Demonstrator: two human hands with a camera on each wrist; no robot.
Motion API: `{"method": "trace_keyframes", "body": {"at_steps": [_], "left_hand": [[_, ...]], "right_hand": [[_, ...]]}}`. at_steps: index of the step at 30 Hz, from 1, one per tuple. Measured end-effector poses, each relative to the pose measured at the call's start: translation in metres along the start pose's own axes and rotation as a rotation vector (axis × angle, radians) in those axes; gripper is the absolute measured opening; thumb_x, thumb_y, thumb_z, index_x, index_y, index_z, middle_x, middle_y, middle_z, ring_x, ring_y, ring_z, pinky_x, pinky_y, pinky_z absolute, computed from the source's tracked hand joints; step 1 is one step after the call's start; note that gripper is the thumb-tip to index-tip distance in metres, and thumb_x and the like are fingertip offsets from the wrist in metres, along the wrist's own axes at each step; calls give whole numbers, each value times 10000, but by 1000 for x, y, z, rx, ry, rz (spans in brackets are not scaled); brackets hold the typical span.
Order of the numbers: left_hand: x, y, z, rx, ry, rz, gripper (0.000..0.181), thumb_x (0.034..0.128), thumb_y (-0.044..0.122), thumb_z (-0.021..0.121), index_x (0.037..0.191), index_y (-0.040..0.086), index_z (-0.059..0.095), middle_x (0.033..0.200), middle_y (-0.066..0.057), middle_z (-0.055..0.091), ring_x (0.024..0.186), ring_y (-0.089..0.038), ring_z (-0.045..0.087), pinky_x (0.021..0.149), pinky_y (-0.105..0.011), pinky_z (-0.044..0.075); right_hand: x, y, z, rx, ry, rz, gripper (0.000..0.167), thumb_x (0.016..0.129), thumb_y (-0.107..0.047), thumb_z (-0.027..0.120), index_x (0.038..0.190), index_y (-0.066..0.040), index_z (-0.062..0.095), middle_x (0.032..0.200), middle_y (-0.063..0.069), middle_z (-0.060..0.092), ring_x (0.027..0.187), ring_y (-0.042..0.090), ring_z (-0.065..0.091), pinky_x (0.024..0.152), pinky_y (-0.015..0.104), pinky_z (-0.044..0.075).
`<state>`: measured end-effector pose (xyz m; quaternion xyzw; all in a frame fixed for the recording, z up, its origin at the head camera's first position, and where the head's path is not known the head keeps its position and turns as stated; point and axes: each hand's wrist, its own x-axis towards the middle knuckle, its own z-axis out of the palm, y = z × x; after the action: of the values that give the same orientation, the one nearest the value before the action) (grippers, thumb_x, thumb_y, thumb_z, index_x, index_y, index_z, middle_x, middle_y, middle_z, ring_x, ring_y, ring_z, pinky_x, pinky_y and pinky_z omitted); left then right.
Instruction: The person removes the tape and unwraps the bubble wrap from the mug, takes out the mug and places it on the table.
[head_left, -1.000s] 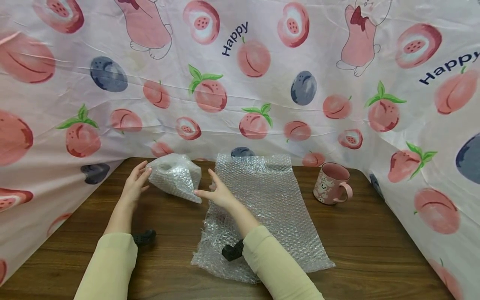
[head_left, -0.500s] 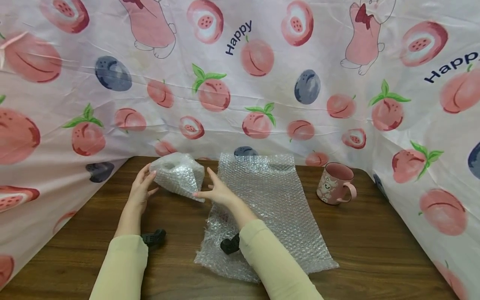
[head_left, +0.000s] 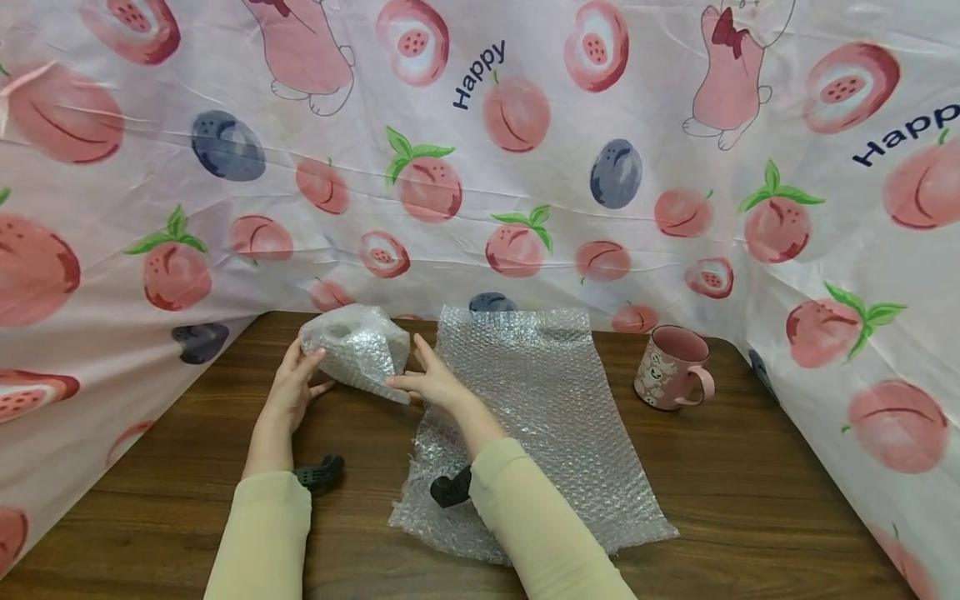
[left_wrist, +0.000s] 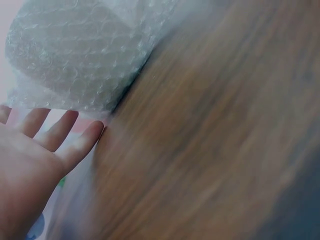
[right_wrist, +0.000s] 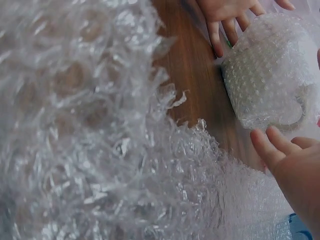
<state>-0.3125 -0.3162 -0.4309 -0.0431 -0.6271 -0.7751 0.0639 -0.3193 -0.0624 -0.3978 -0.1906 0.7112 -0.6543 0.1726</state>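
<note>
A bundle of bubble wrap (head_left: 354,340) lies on the table at the far left. In the right wrist view the bubble wrap (right_wrist: 267,70) shows a curved, handle-like shape through its layers; what is inside cannot be told for sure. My left hand (head_left: 292,387) is at the bundle's left side with fingers spread, and in the left wrist view the fingertips (left_wrist: 92,131) are at its lower edge. My right hand (head_left: 441,382) is on the other side, thumb by the wrap's pointed corner, fingers extended. Neither hand is curled round the bundle.
A flat sheet of bubble wrap (head_left: 525,392) lies mid-table, under my right forearm. At the right stands a pink mug (head_left: 667,371) with its handle to the right. A fruit-printed cloth (head_left: 450,275) surrounds the wooden table (head_left: 750,500) at the back and sides.
My left hand has come in from the left to the bundle, its thumb now against the near side. The right hand has shifted slightly. The bundle looks unmoved on the table.
</note>
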Motion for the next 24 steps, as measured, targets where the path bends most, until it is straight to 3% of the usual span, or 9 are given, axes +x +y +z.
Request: {"method": "trace_keyframes", "body": {"at_steps": [5,15,24], "left_hand": [[-1,-2,3,3,22,8,731,990,232,533,1555,244,68,1590,-75,89,1414,-304,147,1033,-639,227],[-1,-1,2,19,6,5,813,967,183,591,1557,263,38,1602,-68,25,1410,-294,160,1008,-601,296],[-1,-2,1,27,2,2,837,950,133,614,1555,277,54,1602,-62,29,1400,-331,177,1001,-596,314]], "right_hand": [[-2,0,0,98,-36,-6,902,905,-84,668,1560,-197,57,1590,126,51,1329,331,380,1014,452,385],[-1,4,2,181,-93,4,899,903,-27,640,1558,-230,58,1594,101,33,1419,318,182,1087,521,237],[2,7,4,167,-76,0,932,881,18,648,1558,-227,57,1599,49,2,1345,359,342,1072,471,295]]}}
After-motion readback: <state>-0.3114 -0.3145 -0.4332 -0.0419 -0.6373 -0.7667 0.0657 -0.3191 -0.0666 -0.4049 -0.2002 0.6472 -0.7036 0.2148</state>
